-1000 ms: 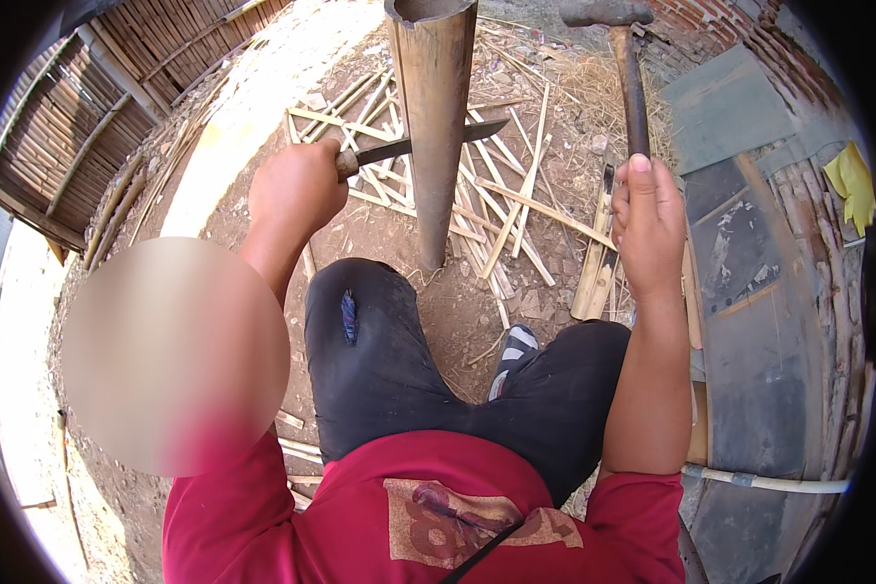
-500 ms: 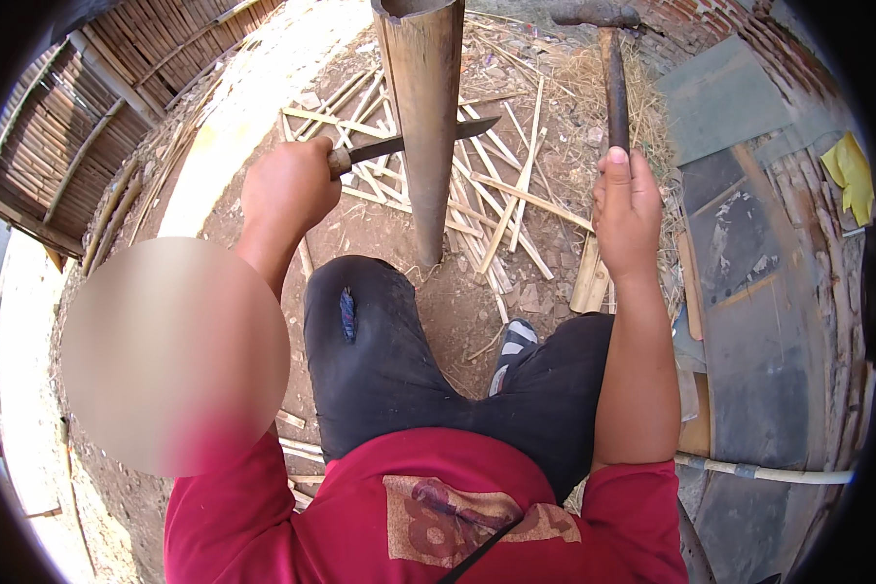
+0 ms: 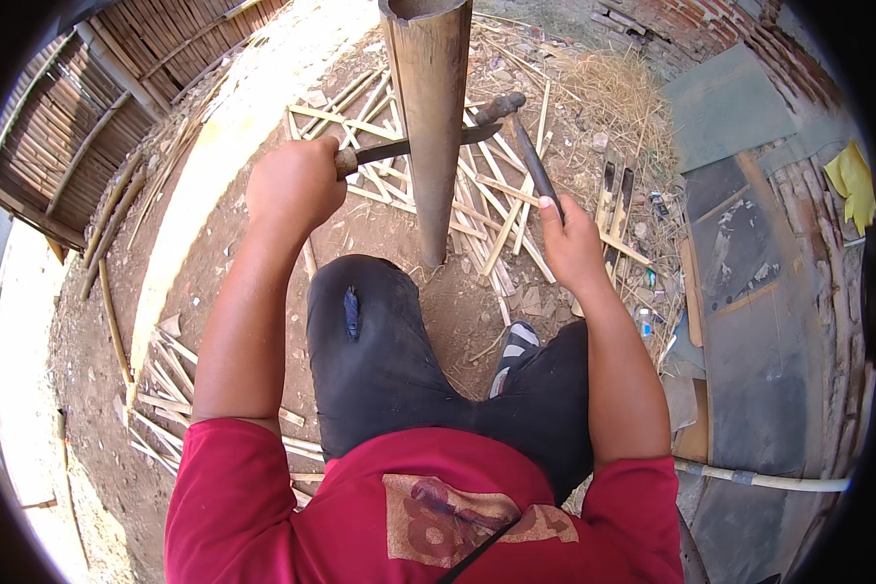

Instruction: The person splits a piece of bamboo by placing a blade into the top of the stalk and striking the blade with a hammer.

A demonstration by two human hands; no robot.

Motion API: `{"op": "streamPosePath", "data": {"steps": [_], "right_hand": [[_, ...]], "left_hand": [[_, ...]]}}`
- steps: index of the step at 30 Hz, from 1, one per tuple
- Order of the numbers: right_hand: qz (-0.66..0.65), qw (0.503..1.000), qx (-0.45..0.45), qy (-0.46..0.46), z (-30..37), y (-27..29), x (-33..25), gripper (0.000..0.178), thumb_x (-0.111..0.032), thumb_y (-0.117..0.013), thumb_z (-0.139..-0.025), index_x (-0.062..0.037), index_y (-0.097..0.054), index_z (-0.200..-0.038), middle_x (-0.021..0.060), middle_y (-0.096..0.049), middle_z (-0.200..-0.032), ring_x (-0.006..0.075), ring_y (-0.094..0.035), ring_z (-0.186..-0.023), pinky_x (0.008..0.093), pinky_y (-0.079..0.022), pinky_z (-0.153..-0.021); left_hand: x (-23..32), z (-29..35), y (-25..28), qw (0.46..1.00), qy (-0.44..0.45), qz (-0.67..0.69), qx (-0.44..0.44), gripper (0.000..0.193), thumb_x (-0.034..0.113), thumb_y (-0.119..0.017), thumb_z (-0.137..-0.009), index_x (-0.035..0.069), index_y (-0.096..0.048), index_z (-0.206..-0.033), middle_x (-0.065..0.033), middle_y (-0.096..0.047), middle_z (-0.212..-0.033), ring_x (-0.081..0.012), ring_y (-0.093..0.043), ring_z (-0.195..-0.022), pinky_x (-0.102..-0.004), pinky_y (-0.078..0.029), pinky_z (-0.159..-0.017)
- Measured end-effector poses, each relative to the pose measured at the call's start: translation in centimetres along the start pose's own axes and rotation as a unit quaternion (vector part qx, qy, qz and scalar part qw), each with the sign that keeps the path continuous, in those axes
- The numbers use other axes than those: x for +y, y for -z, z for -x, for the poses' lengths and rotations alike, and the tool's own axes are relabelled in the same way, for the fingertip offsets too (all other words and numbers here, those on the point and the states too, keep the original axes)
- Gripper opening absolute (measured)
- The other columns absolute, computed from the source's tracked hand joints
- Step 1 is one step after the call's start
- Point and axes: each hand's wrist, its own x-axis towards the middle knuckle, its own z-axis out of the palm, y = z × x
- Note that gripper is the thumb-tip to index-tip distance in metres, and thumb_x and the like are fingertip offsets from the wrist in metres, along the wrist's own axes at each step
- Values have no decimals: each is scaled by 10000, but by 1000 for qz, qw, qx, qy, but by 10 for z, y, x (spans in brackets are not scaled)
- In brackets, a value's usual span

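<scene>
My left hand (image 3: 295, 190) is closed around the wooden handle of a long dark-bladed knife (image 3: 382, 152). Its blade crosses an upright bamboo pole (image 3: 430, 117); the pole hides the blade's middle, and the tip sticks out on the right. With my right hand (image 3: 572, 248) I grip a hammer (image 3: 536, 164) by its dark handle. The hammer's head is just above the knife's tip end, right of the pole; whether they touch I cannot tell. The pole's lower end rests on the dirt in front of my knees.
Thin split bamboo strips (image 3: 501, 209) lie scattered around the pole's foot. More strips (image 3: 170, 389) lie at the left. Dark flat sheets (image 3: 749, 234) and a yellow piece (image 3: 851, 185) are along the right side. A slatted bamboo wall (image 3: 49, 127) stands at far left.
My right hand has swung the hammer down and to the left, bringing its head beside the pole near the knife's tip. The knife and pole have hardly moved.
</scene>
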Motion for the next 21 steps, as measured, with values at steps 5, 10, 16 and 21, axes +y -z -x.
{"op": "streamPosePath", "data": {"steps": [5,10,16,21], "right_hand": [[-146,988,48,-36,-15,32,-19,421,-400,-515,-1095,-16,-592,-939,20,-505,-673,127,-485,-634,339,-420,-600],[-133,987,89,-1,-4,18,-14,411,-398,-497,-1105,-28,-585,-949,5,-523,-687,103,-490,-642,315,-422,-599],[-130,990,30,-54,3,16,-9,435,-424,-508,-1095,-11,-613,-1010,54,-587,-734,150,-549,-692,344,-459,-659],[-184,976,108,42,-14,42,-47,456,-448,-526,-1080,-4,-615,-1025,78,-604,-742,207,-583,-691,376,-474,-681]], "left_hand": [[-2,1,-3,1000,8,-16,-7,128,173,-693,-866,122,-733,-977,-138,-745,-878,-348,-726,-842,-468,-578,-780],[6,-1,3,1000,1,-17,-1,107,191,-694,-874,126,-734,-949,-142,-743,-867,-344,-727,-832,-467,-577,-775],[2,-1,1,1000,8,-15,1,108,192,-687,-877,121,-731,-946,-150,-741,-868,-350,-725,-833,-471,-575,-768],[5,-1,2,1000,7,-26,7,119,200,-681,-885,116,-731,-954,-155,-741,-879,-355,-723,-842,-470,-574,-771]]}}
